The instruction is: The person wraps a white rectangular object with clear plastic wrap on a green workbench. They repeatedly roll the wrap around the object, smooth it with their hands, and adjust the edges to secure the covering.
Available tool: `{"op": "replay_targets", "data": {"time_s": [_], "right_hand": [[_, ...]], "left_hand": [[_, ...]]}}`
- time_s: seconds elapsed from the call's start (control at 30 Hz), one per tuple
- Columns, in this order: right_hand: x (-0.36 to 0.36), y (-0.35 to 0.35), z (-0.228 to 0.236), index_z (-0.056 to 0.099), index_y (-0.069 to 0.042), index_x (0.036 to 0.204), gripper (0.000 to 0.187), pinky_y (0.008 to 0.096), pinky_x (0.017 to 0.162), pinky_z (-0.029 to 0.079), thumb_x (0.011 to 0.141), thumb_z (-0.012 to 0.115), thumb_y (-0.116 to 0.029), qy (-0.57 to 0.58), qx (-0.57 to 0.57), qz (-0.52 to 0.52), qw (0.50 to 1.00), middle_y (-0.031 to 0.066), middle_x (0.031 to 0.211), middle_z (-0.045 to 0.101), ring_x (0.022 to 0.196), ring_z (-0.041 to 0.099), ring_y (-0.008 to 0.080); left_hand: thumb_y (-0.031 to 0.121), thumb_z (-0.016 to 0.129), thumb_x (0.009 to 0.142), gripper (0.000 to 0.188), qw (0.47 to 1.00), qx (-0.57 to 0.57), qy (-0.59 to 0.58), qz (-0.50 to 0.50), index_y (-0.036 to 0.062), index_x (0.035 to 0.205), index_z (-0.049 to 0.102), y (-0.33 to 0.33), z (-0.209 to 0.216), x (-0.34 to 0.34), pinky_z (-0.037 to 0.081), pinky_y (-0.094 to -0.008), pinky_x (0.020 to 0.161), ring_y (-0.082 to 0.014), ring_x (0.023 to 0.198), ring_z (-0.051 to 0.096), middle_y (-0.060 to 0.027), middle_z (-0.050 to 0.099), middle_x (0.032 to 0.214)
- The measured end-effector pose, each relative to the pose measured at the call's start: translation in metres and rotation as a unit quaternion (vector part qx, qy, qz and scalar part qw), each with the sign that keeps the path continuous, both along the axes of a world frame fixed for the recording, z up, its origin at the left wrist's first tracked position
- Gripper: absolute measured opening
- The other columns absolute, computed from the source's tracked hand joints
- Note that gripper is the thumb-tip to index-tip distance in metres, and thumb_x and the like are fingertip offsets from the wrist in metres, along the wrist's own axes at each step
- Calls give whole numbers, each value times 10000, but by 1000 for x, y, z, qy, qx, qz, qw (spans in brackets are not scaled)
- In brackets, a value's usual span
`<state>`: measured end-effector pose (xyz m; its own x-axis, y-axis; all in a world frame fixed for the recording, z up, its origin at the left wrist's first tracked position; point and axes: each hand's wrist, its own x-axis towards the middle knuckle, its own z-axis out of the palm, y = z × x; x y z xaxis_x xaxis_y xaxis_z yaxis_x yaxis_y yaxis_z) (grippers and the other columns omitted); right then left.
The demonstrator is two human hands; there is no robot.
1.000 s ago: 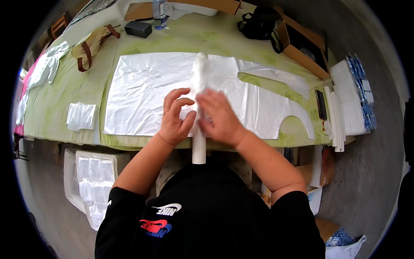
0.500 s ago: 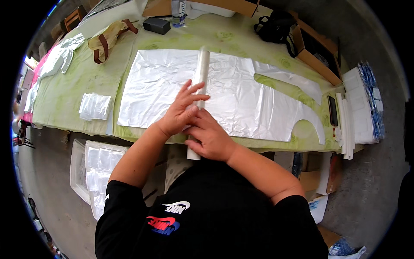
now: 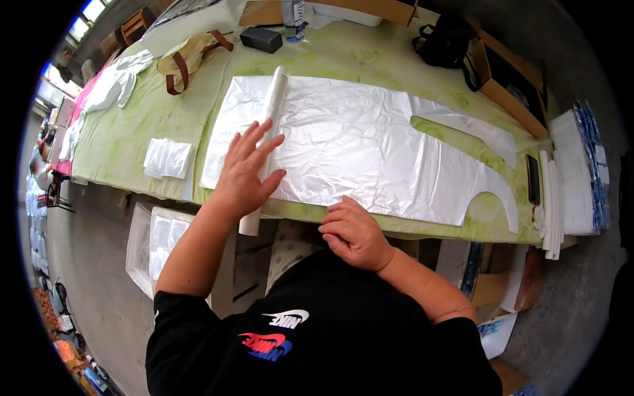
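A thin white plastic apron [image 3: 343,138], wrinkled and with curved cut-outs at its right end, lies spread on the table. Across its left part runs a long white tube [image 3: 271,105], whose near end sticks out past the table edge. My left hand [image 3: 247,168] rests over the tube with fingers spread, hiding part of it. Near the front edge of the table, my right hand [image 3: 356,234] is held apart from the tube. Its fingers are curled in loosely and I see nothing in them.
Folded white plastic pieces [image 3: 167,158] lie left of the apron. A dark box [image 3: 261,39], a bottle [image 3: 294,20] and a yellowish bag [image 3: 185,63] stand farther back. At right are a cardboard box [image 3: 508,92], a phone [image 3: 532,179] and white tubes [image 3: 551,204]. Below sits a plastic bin [image 3: 140,244].
The tube has moved left across the apron along with my left hand, whose fingers are now spread. My right hand has come off the tube and drawn back to the right.
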<state>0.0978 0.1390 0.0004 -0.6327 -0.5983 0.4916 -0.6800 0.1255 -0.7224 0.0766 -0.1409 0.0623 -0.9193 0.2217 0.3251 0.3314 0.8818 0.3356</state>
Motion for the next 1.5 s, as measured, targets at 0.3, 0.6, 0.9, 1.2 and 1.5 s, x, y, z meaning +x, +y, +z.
{"op": "replay_targets", "data": {"time_s": [0.3,0.6,0.9,1.2,1.5], "right_hand": [[2,18,-7,708,-99,976,131,530,1087,448,855,757,-92,-14,-20,-10,1000,58,1009,696,1067,649,304],[7,26,-9,708,-94,978,131,510,1074,464,856,757,-90,-9,-29,-8,999,64,1006,701,1062,653,300],[10,7,7,474,-46,1427,544,381,998,507,939,709,-94,-316,-76,8,946,159,1226,640,1126,634,240],[5,0,-4,192,-37,1595,745,353,905,554,992,629,-65,-609,-130,40,781,137,1151,663,1008,676,197],[20,66,16,364,-5,1503,620,384,915,574,949,635,-72,-691,-30,67,719,166,1185,656,990,707,246]], "left_hand": [[243,609,938,753,968,40,-103,224,32,1588,294,-74,-43,-26,244,-429,1251,-365,1532,271,-222,284,1650],[516,691,894,901,879,-126,-238,394,151,1616,294,-123,-34,-54,421,-435,1132,-388,1381,499,-200,521,1502],[343,569,1014,398,773,547,-260,190,65,1298,559,11,-28,-55,509,-362,768,-173,869,586,-83,697,1064],[27,613,939,906,719,633,-283,53,285,1656,123,126,-38,-49,590,-356,753,-166,893,628,-131,595,1290],[12,608,903,858,712,623,-267,181,249,1637,233,100,-39,-150,582,-405,725,-198,894,622,-100,613,1120]]}}
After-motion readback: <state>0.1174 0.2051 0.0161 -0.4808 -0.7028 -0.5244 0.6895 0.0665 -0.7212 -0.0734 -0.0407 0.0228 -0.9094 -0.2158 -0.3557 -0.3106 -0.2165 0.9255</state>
